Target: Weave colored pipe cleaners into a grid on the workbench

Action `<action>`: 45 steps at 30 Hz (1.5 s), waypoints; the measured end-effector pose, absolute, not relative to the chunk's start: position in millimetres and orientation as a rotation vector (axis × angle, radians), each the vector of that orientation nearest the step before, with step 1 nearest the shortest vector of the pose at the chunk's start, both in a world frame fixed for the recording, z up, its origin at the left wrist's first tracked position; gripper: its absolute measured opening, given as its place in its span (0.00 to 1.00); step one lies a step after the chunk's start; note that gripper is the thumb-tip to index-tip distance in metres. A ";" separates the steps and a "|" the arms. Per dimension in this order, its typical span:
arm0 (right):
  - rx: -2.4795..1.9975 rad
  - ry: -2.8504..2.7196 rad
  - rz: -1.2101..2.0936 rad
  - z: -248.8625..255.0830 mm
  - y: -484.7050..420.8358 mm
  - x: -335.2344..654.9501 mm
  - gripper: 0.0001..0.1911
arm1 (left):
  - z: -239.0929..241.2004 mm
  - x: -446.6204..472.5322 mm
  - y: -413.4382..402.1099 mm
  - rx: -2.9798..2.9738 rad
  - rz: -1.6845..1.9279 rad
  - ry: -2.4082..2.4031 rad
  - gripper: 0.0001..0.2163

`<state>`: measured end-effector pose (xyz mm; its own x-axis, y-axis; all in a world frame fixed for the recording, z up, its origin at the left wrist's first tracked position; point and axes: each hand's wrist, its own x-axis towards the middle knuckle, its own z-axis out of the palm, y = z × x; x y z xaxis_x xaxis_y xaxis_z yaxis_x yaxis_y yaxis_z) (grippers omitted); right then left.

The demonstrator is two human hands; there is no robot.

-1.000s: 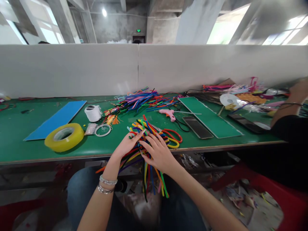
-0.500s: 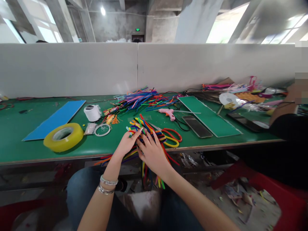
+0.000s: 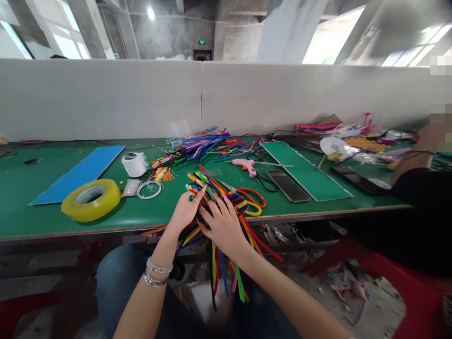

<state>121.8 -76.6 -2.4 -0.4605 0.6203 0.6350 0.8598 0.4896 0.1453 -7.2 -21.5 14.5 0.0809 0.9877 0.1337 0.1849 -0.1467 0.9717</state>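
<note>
A bundle of multicoloured pipe cleaners (image 3: 240, 285) is at the table's front edge, its long loose ends hanging over my lap and its short tips pointing up. My left hand (image 3: 183, 214) grips the bundle's left side, thumb on top. Across the middle, my right hand (image 3: 225, 228) has its fingers bent over the strands, partly hiding them. What lies beneath the fingers is hidden. Scissors (image 3: 254, 197) with red and yellow handles lie just right of the bundle.
Behind is a pile of pipe cleaners (image 3: 208, 146). To the left sit yellow tape (image 3: 92, 201), white thread (image 3: 134, 165) and a blue board (image 3: 81, 174). On the right are a pink glue gun (image 3: 247, 165), a phone (image 3: 287, 185), a green board (image 3: 307, 172) and a person's arm (image 3: 409, 162).
The loose pipe cleaner ends now hang lower and spread wider below my hands, some reaching farther right. Both hands stay nearly in place on the bundle.
</note>
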 end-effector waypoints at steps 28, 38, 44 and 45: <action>-1.255 -2.211 -0.634 -8.9 -80.7 132.4 0.05 | 10.2 5.8 -23.8 1.533 1.033 1.327 0.17; -1.117 -2.178 -0.655 -2.5 -79.1 141.5 0.19 | 21.2 -6.9 -24.2 1.494 1.224 1.094 0.17; -1.111 -2.171 -0.689 -4.9 -80.3 142.4 0.19 | 27.4 -11.6 -28.1 1.579 1.199 1.124 0.17; -1.120 -2.178 -0.694 -6.1 -80.3 142.1 0.19 | 27.6 -11.6 -28.2 1.589 1.194 1.120 0.17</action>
<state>142.1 -80.3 -6.1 -0.4735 0.5351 0.6996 0.8413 0.5100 0.1792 -11.6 -28.2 27.6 0.1494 0.9616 0.2303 0.1685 -0.2543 0.9523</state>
